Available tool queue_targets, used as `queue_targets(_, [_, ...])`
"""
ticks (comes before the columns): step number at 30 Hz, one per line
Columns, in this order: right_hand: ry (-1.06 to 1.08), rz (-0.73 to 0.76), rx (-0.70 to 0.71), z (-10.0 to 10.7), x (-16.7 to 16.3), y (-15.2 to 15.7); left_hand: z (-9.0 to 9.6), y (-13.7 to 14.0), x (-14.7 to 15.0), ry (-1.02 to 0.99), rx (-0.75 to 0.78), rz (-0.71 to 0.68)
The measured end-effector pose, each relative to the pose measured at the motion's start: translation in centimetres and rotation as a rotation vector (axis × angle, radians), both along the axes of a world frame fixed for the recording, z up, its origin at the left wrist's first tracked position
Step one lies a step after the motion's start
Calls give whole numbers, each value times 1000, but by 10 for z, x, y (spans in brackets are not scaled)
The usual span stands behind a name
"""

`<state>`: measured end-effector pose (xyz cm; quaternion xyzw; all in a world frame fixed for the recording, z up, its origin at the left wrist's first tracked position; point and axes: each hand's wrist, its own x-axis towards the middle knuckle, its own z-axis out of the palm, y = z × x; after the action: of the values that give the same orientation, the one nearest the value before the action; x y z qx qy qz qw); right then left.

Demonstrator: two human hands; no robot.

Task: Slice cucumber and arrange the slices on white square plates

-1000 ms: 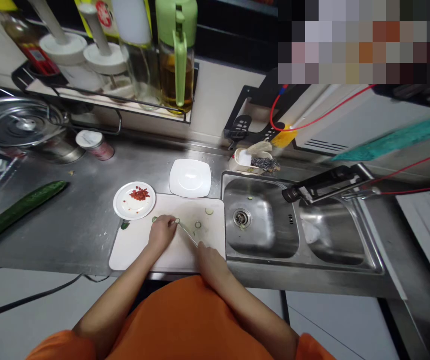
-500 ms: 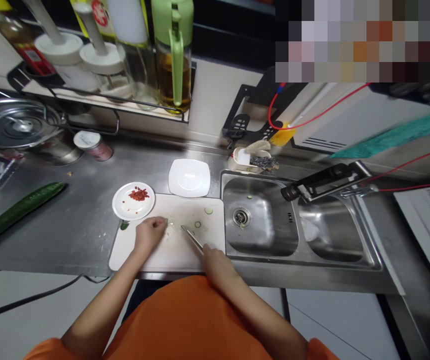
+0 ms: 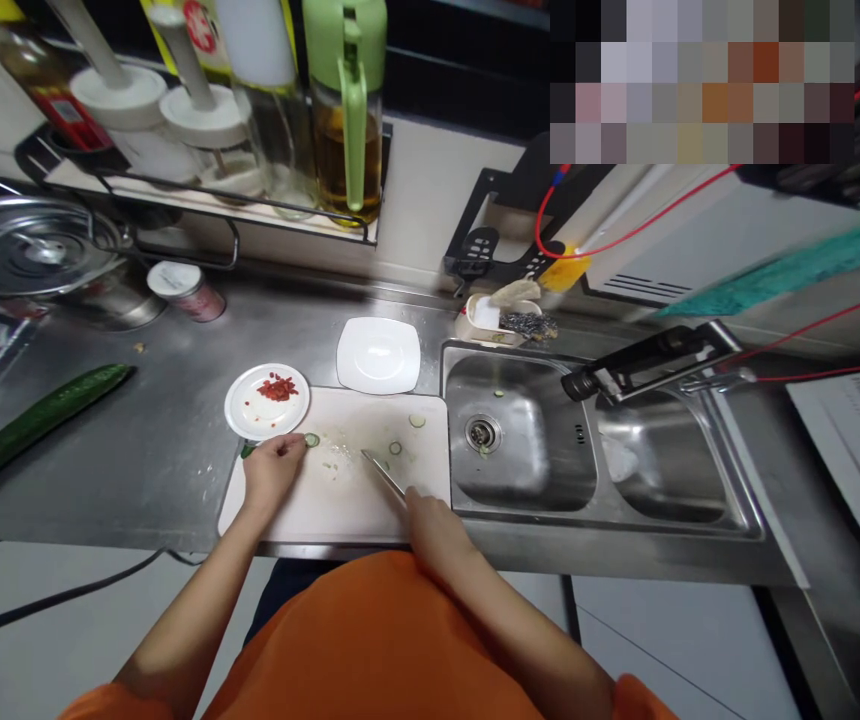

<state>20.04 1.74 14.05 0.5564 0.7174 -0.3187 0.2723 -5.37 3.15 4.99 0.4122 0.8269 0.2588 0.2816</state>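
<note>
In the head view my left hand is closed over the left part of the white cutting board. At its fingertips is a round cucumber slice, pale with a green rim. A dark green cucumber end shows just beyond this hand, at the board's left edge. My right hand is wrapped round the handle of a knife, whose blade points up and left, low over the board. Thin cucumber slices and small wet bits lie on the board's middle and right.
A white plate with chopped red pieces and a squarish white plate stand behind the board. A whole cucumber lies to the left. On the right is a double steel sink with a black faucet. Bottles fill the shelf.
My left hand has moved left across the board, and the cucumber slice at its fingertips now shows its round face. My right hand and the knife have stayed in place.
</note>
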Motion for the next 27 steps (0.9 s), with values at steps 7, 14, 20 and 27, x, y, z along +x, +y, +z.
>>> queue_targets(7, [-21,-3,-16,0,-2,-3,11,37,44,-44,101,-507])
queue_targets(14, [-11,-4,34,-9,-3,-11,9,82,103,55,-151,-1012])
queue_targets(20, [5,-14,23,-13,-1,-12,4,85,109,56,-148,-1048])
queue_targets(27, [10,-16,24,-12,0,-11,13,78,101,-103,-134,-906])
